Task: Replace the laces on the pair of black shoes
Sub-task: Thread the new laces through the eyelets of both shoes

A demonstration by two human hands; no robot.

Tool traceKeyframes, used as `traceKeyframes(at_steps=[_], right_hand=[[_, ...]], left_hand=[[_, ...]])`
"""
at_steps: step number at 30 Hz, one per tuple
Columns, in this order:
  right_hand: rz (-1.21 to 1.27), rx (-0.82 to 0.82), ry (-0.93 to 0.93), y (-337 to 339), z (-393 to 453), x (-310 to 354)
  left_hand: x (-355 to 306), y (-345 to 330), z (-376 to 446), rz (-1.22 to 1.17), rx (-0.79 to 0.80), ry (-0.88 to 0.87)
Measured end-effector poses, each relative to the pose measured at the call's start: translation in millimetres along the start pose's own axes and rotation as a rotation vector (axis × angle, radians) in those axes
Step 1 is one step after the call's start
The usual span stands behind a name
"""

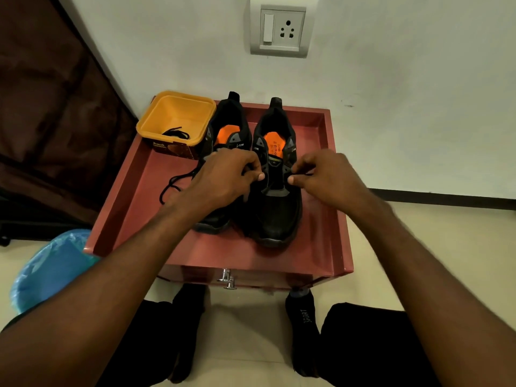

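Two black lace-up sports shoes with orange insoles are standing side by side, heels toward the far edge, on a reddish-brown low cabinet top with raised side rims (332,191). The right-hand black shoe (275,208) is being worked on: the left hand (223,177) and the right hand (324,174) are each curling thumb and forefinger at opposite eyelet rows low on its tongue, apparently pinching lace ends, though the lace itself is too dark to make out there. The left-hand black shoe (223,135) is lying partly hidden under the left wrist. A loose black lace (174,182) is trailing across the top toward the left rim. For this step, both ends are probably best drawn to equal length before being crossed, with the shoe kept flat. A square yellow plastic tub (178,118) is sitting at the far left corner, just beside the left-hand shoe, and is holding another coiled black lace (176,134).
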State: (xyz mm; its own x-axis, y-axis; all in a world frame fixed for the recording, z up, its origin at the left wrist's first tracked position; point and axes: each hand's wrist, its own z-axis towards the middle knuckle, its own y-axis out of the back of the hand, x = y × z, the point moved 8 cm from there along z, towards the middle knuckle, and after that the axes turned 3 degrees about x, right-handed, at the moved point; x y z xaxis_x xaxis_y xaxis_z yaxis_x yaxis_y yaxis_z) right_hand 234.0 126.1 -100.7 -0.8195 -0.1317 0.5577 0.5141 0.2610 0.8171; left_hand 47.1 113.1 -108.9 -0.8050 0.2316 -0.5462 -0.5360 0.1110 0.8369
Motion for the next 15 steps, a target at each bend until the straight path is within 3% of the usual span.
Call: traceKeyframes(at_steps=[3, 7, 9, 10, 12, 14, 15], right_hand=[[-0.005, -0.017, 0.004, 0, 2, 0], [-0.105, -0.469, -0.270, 55, -15, -30], [-0.120, -0.572, -0.284, 67, -22, -35], [-0.101, -0.522, -0.226, 62, -19, -30], [-0.041, -0.272, -0.084, 36, -9, -11], [-0.007, 0.004, -0.036, 1, -3, -1], [-0.012, 0.041, -0.041, -6, -2, -1]], left_hand=[[1, 0, -1, -0.002, -0.005, 0.000], [1, 1, -1, 0.000, 0.003, -0.014], [1, 2, -1, -0.001, 0.005, -0.014], [0, 2, -1, 0.000, 0.006, -0.012], [-1, 1, -1, 0.005, 0.007, -0.012], [-1, 1, -1, 0.005, 0.004, -0.016], [-1, 1, -1, 0.004, 0.003, -0.016]])
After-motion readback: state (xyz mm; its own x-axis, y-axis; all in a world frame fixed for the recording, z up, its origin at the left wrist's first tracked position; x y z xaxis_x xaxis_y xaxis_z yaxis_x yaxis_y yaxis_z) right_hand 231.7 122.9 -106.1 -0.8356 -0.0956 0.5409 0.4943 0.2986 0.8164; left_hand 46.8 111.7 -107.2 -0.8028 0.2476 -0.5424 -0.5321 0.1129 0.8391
